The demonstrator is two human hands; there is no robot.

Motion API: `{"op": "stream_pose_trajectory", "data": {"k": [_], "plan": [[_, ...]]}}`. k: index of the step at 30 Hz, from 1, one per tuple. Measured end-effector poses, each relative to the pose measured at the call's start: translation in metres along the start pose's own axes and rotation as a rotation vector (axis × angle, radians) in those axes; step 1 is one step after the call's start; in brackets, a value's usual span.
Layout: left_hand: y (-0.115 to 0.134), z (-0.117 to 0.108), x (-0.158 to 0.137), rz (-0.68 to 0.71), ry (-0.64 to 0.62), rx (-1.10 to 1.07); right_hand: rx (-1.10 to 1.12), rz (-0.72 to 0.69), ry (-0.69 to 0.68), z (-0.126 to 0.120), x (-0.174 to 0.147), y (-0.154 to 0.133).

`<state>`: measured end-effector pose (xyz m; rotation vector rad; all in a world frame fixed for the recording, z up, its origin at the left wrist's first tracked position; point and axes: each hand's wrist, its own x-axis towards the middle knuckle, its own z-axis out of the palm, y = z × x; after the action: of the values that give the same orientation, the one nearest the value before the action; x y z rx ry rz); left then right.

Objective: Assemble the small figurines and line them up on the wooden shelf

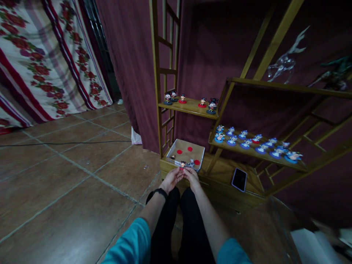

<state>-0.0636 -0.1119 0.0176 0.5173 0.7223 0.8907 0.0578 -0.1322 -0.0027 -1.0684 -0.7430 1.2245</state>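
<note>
A small doll figurine [183,165] with dark hair buns and a red base stands upright between my fingertips. My left hand [172,177] grips it from the left and my right hand [191,174] from the right, the two sets of fingers meeting below it. Just beyond my hands is a shallow open cardboard box [183,145]. Inside lie several red discs [190,149], a small dark-haired figurine [173,157] at the left and a grey-and-white figurine [191,163] near the right front.
Similar doll figurines [202,102] stand on the small upper shelf [189,107]. Rows of blue-and-purple figurines [245,143] fill the lower right shelf. A tablet or phone [239,179] lies on the cabinet base. A glass deer [283,68] stands higher up. A black cable [66,143] crosses the floor.
</note>
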Motion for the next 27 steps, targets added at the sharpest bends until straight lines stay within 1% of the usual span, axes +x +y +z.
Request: {"op": "stream_pose_trajectory", "data": {"k": [10,18,27], "plan": [[-0.0015,-0.0012,0.0011,0.035,0.038,-0.019,0.009,0.007,0.003,-0.0013,0.0011,0.002],[-0.0022,-0.001,-0.0002,0.047,0.021,-0.033,-0.017,-0.006,-0.001,-0.003,0.0016,0.004],[-0.0028,-0.0048,0.0026,0.028,0.011,-0.059,-0.007,-0.042,0.075,-0.0036,0.0023,0.0046]]}}
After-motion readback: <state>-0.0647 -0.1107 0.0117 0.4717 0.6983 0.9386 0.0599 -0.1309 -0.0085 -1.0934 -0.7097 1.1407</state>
